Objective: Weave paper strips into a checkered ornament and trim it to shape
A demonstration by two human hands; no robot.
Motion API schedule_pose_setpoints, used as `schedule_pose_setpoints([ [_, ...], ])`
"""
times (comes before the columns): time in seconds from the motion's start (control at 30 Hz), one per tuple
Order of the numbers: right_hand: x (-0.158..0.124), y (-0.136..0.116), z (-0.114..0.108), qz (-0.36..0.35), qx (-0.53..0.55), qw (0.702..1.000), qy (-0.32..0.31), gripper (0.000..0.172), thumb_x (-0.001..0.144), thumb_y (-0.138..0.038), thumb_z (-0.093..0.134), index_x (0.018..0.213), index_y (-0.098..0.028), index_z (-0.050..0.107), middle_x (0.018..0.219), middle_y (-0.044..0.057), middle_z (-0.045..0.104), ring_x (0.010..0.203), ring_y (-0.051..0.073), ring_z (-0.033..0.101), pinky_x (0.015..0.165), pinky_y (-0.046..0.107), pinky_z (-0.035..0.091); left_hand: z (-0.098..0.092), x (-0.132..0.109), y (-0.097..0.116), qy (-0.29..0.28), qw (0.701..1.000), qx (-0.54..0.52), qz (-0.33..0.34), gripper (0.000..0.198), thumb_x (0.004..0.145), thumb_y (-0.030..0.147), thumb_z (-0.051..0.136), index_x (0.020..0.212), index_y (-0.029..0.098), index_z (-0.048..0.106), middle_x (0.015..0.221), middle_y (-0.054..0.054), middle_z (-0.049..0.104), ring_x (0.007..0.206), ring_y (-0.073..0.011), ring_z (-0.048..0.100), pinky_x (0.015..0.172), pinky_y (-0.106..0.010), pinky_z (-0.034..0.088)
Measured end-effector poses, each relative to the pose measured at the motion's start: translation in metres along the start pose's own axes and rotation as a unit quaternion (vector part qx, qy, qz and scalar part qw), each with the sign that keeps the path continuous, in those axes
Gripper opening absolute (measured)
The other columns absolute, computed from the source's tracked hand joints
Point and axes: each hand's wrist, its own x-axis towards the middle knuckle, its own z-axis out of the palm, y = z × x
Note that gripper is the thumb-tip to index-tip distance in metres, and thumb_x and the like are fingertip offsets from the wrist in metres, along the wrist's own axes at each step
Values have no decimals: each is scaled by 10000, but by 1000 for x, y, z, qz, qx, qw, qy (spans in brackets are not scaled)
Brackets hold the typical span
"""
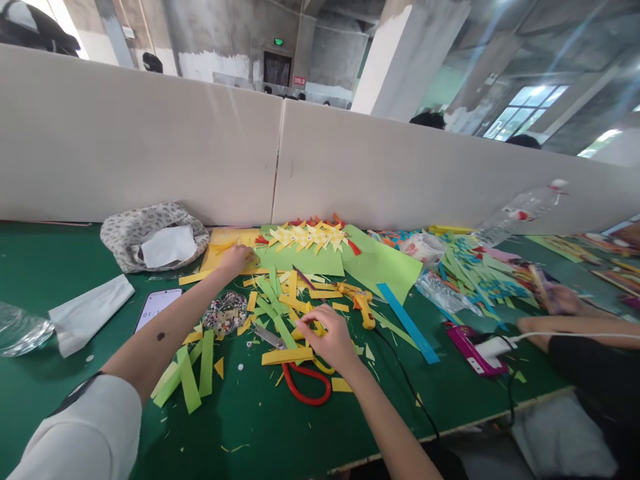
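My left hand [236,260] reaches to the back of the table, over a yellow paper sheet [215,260]. Its fingers are partly hidden, so their grip is unclear. A yellow fringed paper piece [225,247] lies beside it. Over the strip pile my right hand [330,337] has thumb and forefinger drawn together; anything between the tips is too small to name. Under and around it are a folded yellow paper strip [286,356], red-handled scissors [306,393] and green paper strips [273,303]. Woven yellow paper pieces with red tassels [307,236] rest on green sheets [385,263].
A yellow glue gun [363,301] lies right of centre, its cord running to the front edge. Nearby are a blue strip [407,323], a magenta power strip [470,350], a phone [157,308], a bag of sequins [226,313] and a fabric pouch [150,223]. A co-worker's hand [557,300] is at right.
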Motion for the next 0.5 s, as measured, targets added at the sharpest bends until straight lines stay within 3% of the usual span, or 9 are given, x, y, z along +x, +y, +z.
schedule_pose_setpoints([
  [0.07,30,-5,9,29,-46,998,32,217,864,-347,462,750,-199,571,742,34,623,729,157,571,696,287,456,2,-1,-6,2,1000,2,3,287,871,299,501,1127,172,527,1151,-88,547,957,-198,568,804,-400,491],
  [0.17,98,-13,37,68,-139,987,-49,255,894,-360,399,846,-196,588,886,54,645,856,164,584,758,282,448,3,-2,-13,7,1000,4,7,298,867,300,507,1131,162,522,1143,-88,549,954,-201,570,799,-405,492],
  [0.3,178,-14,87,126,-180,968,-121,343,781,-465,572,871,-137,617,991,154,632,967,287,568,778,384,454,3,-6,-21,18,1000,-1,19,273,869,297,504,1105,166,541,1134,-86,561,960,-197,570,815,-401,484],
  [0.4,204,-7,113,173,-195,949,-179,422,737,-471,632,967,-118,604,1034,172,617,974,303,570,795,419,459,4,-11,-27,31,999,-5,24,230,837,239,527,1051,175,583,1072,-72,623,1001,-197,575,858,-324,458],
  [0.5,212,1,123,202,-197,935,-214,347,826,-375,566,1085,-144,551,1112,109,572,975,226,567,815,404,474,5,-13,-33,40,999,-4,19,241,843,204,489,1065,166,573,1049,-73,642,994,-186,586,846,-281,457],
])
